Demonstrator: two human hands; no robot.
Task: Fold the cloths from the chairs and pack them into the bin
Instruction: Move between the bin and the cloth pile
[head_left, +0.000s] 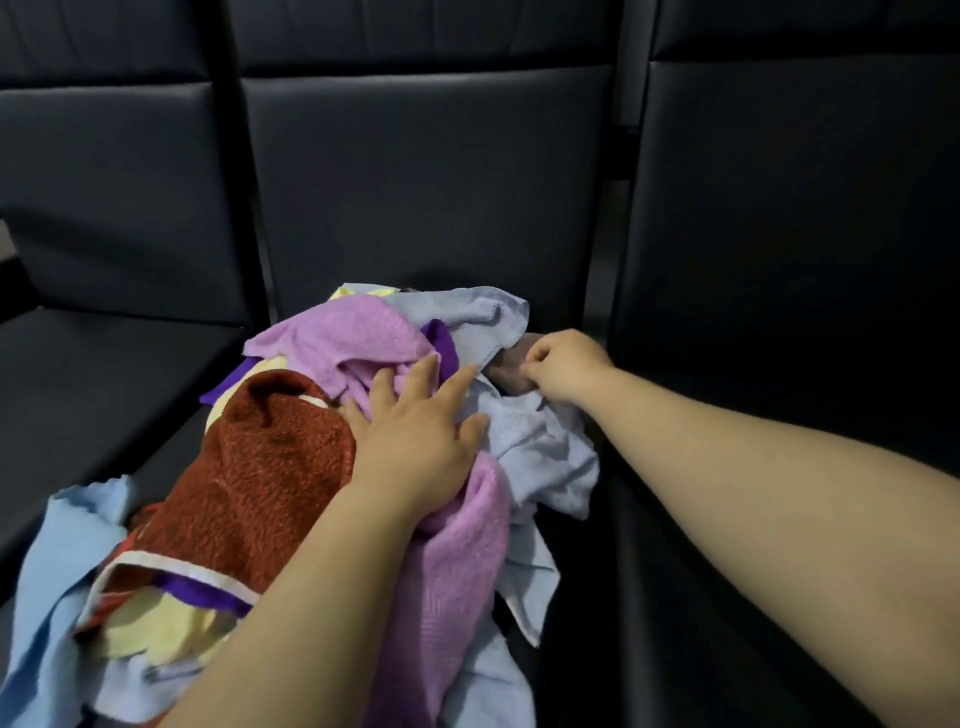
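A heap of cloths lies on the middle black chair seat: a rust-red towel (260, 467), a pink cloth (343, 338), pale blue cloths (540, 452), a yellow cloth (156, 623) and a purple one (441, 343). My left hand (415, 436) rests flat on the heap, fingers spread, over the pink and pale blue cloths. My right hand (563, 371) is at the heap's far right edge, fingers pinched on a brownish cloth (511, 366) that pokes out from under the pale blue one. No bin is in view.
Black padded chairs stand in a row: one seat at the left (93, 374), the middle backrest (426, 197), and one at the right (779, 234). A light blue cloth (57, 561) hangs over the seat's front left edge.
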